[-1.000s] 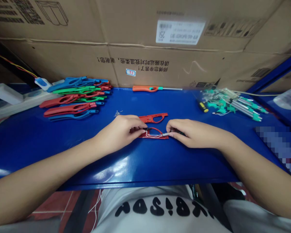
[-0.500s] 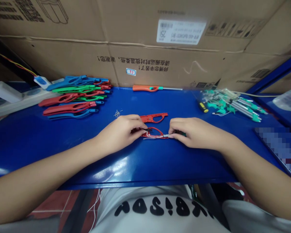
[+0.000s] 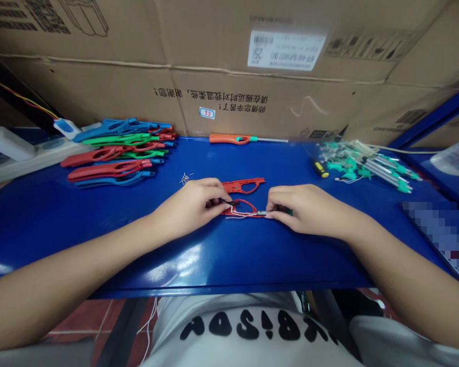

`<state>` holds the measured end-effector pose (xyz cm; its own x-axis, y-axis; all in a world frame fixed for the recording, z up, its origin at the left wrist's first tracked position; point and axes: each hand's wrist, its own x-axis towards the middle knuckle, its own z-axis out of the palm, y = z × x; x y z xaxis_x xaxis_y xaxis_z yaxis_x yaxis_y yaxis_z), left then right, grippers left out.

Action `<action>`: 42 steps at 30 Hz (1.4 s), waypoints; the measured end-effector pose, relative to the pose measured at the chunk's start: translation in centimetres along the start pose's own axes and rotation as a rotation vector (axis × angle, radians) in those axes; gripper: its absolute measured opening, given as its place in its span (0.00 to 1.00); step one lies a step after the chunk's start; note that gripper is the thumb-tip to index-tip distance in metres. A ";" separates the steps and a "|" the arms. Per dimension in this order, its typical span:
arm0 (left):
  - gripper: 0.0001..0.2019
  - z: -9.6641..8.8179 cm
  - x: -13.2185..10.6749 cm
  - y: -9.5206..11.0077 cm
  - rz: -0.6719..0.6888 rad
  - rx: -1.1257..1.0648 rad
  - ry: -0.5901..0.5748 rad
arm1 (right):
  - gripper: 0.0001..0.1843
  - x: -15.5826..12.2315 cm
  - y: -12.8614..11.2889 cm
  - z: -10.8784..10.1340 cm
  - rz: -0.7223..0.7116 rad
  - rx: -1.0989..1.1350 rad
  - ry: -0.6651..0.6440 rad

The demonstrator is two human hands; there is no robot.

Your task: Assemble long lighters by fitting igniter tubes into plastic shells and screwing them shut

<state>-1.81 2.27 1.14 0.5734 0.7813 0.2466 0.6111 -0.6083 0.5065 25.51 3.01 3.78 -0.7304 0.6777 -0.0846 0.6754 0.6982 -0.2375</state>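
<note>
My left hand (image 3: 206, 204) pinches a small black part (image 3: 232, 203) with white wires (image 3: 240, 214) coming off it, above the near red lighter shell half (image 3: 248, 204). Opposite it, my right hand (image 3: 294, 206) has its fingertips closed on a small grey cylinder (image 3: 261, 213) at the right end of the same shell. A bit of green shows under the right fingers. Just behind lies the other red shell half (image 3: 248, 185), its inner side up. My left fingers hide the left ends of both halves.
Loose screws (image 3: 185, 178) lie behind my left hand. Red, blue and green shells (image 3: 115, 153) are stacked at the left. An orange lighter (image 3: 229, 139) lies by the cardboard box (image 3: 130, 97). Metal tubes with green parts (image 3: 371, 165) and a yellow-black screwdriver (image 3: 321, 169) are at the right.
Both hands stay almost where they were. The left fingers have shifted very slightly around the black part, and the grey cylinder shows a little more at my right fingertips.
</note>
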 end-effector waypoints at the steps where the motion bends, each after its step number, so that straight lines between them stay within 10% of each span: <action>1: 0.06 0.0 0.0 0.0 -0.007 -0.003 -0.002 | 0.04 0.0 0.0 0.0 0.002 -0.003 0.004; 27: 0.05 0.4 0.3 0.2 -0.035 -0.003 0.002 | 0.17 0.7 -0.1 0.6 -0.104 -0.181 -0.013; 42: 0.07 0.7 0.1 0.8 -0.048 -0.036 0.008 | 0.06 1.0 -0.5 1.7 -0.176 0.075 0.124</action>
<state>-0.89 1.74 0.97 0.5395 0.8104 0.2282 0.6172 -0.5651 0.5475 24.26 2.91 2.15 -0.8150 0.5734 0.0831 0.5258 0.7922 -0.3096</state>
